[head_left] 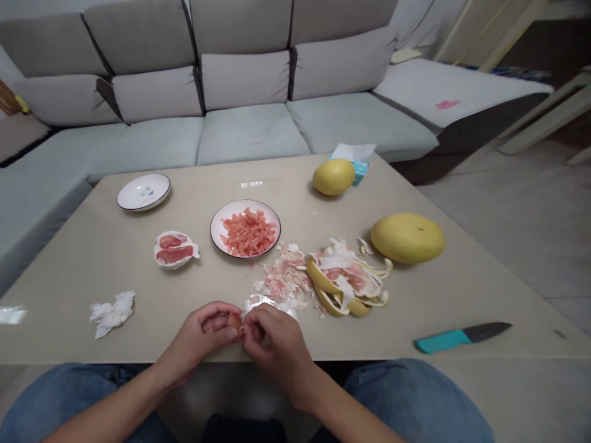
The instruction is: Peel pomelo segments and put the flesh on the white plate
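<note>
At the bench's near edge (360, 338): I see a small fruit piece (235, 320).
Left hand (209, 330): thumb and fingers pinch the fruit piece.
Right hand (273, 335): fingertips bunched, pinching its right edge.
Plate (216, 239): beyond, heaped with pulp (249, 232).
Peel (323, 278): right of the plate.
Knife (462, 338): lying flat, farther right.

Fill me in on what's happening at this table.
A seated person holds a small pinkish piece in the left hand, with the fingers of the right hand bunched at its edge. Beyond them, a plate holds a heap of pink fruit pulp. Pale scraps and yellow peel lie to its right. Two yellow fruits sit whole, and a knife lies at the near right.
</note>
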`<state>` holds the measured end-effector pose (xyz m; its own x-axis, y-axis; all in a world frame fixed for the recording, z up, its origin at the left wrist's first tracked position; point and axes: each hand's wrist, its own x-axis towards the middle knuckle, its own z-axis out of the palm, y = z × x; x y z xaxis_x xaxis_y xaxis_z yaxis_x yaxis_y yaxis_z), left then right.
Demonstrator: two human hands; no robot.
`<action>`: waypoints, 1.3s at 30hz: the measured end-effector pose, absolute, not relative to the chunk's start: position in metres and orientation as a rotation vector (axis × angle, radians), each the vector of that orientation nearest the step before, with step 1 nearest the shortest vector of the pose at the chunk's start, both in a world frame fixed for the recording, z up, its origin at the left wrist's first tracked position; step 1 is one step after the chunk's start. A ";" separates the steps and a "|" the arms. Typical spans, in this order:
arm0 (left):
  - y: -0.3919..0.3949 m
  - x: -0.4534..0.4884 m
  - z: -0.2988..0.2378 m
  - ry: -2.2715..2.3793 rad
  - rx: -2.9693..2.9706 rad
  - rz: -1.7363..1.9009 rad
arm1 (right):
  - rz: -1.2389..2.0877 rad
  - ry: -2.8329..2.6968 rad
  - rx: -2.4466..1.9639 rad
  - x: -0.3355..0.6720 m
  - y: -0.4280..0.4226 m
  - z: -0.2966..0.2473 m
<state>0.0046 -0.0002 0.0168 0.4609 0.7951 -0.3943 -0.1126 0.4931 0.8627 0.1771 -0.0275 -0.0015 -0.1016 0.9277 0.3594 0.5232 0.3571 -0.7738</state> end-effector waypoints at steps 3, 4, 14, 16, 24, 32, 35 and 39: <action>0.000 0.003 0.017 0.909 0.854 0.667 | 0.781 -1.629 -1.282 0.178 -0.026 0.002; 0.000 0.003 0.017 0.906 0.841 0.671 | 0.838 -1.590 -1.283 0.178 -0.025 0.002; 0.001 -0.004 0.021 0.879 0.730 0.680 | 1.150 -1.386 -1.323 0.182 -0.020 0.005; 0.002 -0.005 0.022 0.877 0.723 0.686 | 1.152 -1.380 -1.323 0.184 -0.019 0.006; 0.006 -0.005 0.021 0.918 0.660 0.722 | 1.149 -1.356 -1.355 0.187 -0.015 0.006; 0.011 -0.005 0.021 0.931 0.544 0.755 | 1.224 -1.373 -1.365 0.187 -0.014 0.004; 0.012 -0.005 0.019 0.931 0.524 0.780 | 1.263 -1.375 -1.362 0.186 -0.014 0.004; 0.011 -0.006 0.017 0.937 0.510 0.783 | 1.299 -1.335 -1.360 0.187 -0.014 0.005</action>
<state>-0.0059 0.0113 0.0168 0.3572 0.7801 -0.5138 -0.3680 0.6231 0.6902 0.1869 -0.0140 0.0052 -0.0901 0.9880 -0.1254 0.1529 -0.1107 -0.9820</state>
